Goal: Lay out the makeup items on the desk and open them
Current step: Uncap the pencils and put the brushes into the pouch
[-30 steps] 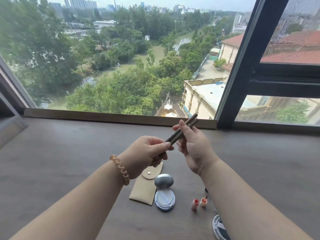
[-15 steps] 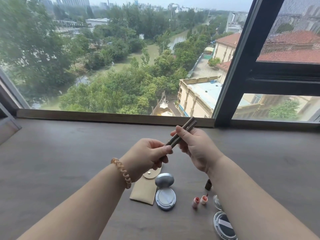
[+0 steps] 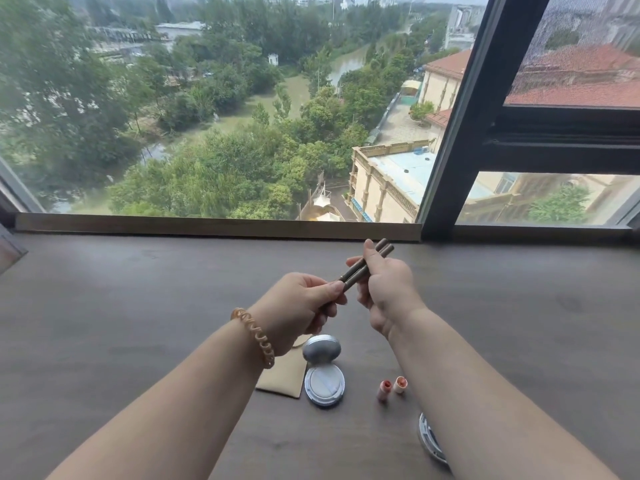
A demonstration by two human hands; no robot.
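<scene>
1. A round case peeks out under the right arm, on the desk.
2. Next: two small lipsticks, an open compact, a tan pouch.
3. Above them, the left hand and right hand are both closed on two thin pencils. These look light, stiff and smooth; pinch near the ends.
4. The window is far off.

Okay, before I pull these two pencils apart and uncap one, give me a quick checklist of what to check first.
1. Both hands on the two pencils: ok. The left hand pinches the near ends, the right hand holds the far ends.
2. Pencils capped: cannot tell, too thin to see.
3. Bare desk to set one down: ok, to the left.
4. Cushion compact already open: ok, lid up, puff showing.
5. Two small lipsticks clear of the arms: not ok, they stand close beside the right forearm.
6. Round case at the near right: cannot tell, mostly hidden by the right arm.
</scene>
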